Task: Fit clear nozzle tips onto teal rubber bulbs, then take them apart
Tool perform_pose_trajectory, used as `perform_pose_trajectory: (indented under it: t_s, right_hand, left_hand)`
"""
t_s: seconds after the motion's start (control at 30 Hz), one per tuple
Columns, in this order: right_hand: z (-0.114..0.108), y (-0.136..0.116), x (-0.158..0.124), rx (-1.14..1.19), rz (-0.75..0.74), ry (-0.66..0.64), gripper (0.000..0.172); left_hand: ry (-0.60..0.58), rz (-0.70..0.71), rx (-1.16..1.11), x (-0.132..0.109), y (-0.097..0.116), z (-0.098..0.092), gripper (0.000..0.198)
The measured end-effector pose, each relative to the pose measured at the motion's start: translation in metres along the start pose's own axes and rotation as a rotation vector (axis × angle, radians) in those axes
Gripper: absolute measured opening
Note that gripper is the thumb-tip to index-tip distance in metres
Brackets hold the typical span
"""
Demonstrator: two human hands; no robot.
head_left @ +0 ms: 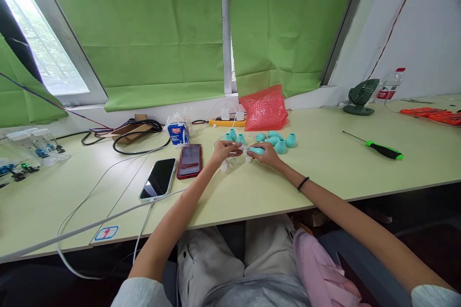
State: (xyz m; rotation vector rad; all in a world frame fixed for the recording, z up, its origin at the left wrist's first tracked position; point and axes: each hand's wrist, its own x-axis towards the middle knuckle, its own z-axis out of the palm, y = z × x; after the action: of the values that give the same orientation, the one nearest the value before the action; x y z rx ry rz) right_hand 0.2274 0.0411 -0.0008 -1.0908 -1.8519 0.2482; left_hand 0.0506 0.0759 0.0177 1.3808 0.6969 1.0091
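My right hand [270, 155] is closed around a small turquoise vase-shaped piece [256, 150], lying on its side with its neck toward my left hand. Pinched in the fingers of my left hand [226, 150] is a small clear plastic piece [244, 148], at the neck of the turquoise piece; whether the two are joined, I cannot tell. Several more turquoise vase-shaped pieces [291, 140] stand or lie just behind my hands. Below my hands, several small clear and whitish plastic parts [224, 167] lie on the table, partly hidden by my left hand.
Two phones [157, 180] lie left of my left arm, with a white cable across the table [309, 182]. Behind are a blue drink carton [178, 134], a yellow power strip [216, 123] and a red bubble-wrap bag [264, 109]. Rightward lie a screwdriver [383, 149] and a small fan [361, 98].
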Motion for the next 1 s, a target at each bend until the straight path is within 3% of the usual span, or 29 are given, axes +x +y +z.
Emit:
perform_pose_trajectory:
  t_s: [0.2,0.47,0.73,1.0]
  right_hand:
    - [0.0043,0.0002,-0.0036,-0.093,-0.016,0.070,0.023]
    - [0.0100,0.0005,-0.0090,-0.224,-0.050,0.052,0.029]
    - [0.0060,-0.0033,-0.0044,-0.004,0.025,0.004,0.023]
    - [0.0022,-0.0055,-0.0012,0.412,0.277,-0.155,0.034]
  left_hand:
    - [0.031,-0.030,-0.013,-0.0019,0.0018,0.0023,0.032]
    - [0.041,-0.089,-0.018,-0.0031,0.0034,0.0019,0.032]
    - [-0.037,-0.038,-0.074,0.0020,-0.0038,-0.0057,0.030]
    - [-0.019,-0.008,-0.055,0.0013,0.0002,-0.0028,0.030]
